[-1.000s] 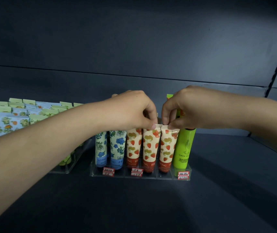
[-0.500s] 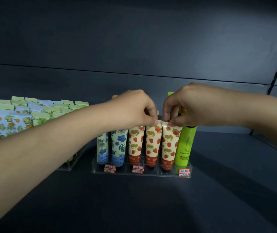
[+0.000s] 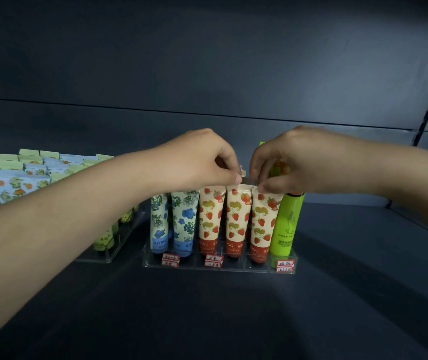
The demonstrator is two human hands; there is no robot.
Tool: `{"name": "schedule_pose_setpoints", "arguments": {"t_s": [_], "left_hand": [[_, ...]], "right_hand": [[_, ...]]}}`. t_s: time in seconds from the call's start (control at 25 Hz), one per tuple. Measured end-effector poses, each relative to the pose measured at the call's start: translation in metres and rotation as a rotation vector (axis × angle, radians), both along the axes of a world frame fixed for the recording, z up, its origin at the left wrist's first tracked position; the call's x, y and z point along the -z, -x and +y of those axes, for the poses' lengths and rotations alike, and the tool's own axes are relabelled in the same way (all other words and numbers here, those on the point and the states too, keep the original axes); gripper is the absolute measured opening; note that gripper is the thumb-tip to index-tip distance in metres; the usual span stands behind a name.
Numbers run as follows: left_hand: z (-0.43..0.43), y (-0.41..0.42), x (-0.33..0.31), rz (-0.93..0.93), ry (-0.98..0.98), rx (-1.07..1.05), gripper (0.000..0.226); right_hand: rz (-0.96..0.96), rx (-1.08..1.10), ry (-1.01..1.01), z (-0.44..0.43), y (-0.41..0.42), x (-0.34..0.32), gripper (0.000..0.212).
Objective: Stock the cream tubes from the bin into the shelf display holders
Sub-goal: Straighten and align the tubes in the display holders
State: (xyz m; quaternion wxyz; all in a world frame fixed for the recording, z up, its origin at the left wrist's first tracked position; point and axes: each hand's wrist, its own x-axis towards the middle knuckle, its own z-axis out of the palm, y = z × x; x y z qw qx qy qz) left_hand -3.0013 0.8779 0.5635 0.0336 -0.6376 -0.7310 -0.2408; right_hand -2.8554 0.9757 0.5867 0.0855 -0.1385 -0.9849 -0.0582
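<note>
Change: the left hand [image 3: 197,162] and the right hand [image 3: 298,159] keep the same pinch at centre frame as half a second ago. Under them the middle strawberry tube [image 3: 236,216] now stands straighter and sits level with its neighbours.
Meaning for the task: this tube looks seated in its slot, so this looks like a final straightening, with release likely next.
Left hand: its thumb and forefinger are closed on the left corner of the middle strawberry tube's top seal, and the other fingers are curled.
Right hand: its thumb and forefinger pinch the right end of what appears to be the same seal. They lie so near the right strawberry tube [image 3: 262,219] that I cannot fully rule that one out.
Tube relative to hands: it hangs directly below both sets of fingertips, cap down, between the left strawberry tube [image 3: 210,216] and the right one.
Holder: the clear holder [image 3: 233,267] stands at centre frame on the dark shelf [image 3: 233,320]. Its front row holds two blue-flower tubes [image 3: 184,216], three strawberry tubes and a green tube [image 3: 287,224].
Left of frame: a second holder [image 3: 109,255] stands packed with pale tubes [image 3: 20,183].
Bin: it is not in view.
</note>
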Motion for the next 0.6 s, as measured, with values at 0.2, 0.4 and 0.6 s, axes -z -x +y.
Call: {"name": "schedule_pose_setpoints", "arguments": {"t_s": [0.2, 0.4, 0.6], "left_hand": [[-0.002, 0.009, -0.016, -0.004, -0.092, -0.052, 0.014], [0.005, 0.028, -0.028, 0.022, -0.01, -0.006, 0.008], [0.023, 0.028, -0.027, 0.013, 0.125, 0.065, 0.012]], "right_hand": [[0.233, 0.029, 0.035, 0.007, -0.005, -0.018, 0.012], [0.153, 0.056, 0.12, 0.018, 0.008, -0.03, 0.005], [-0.034, 0.026, 0.158, 0.019, 0.025, -0.035, 0.007]]}}
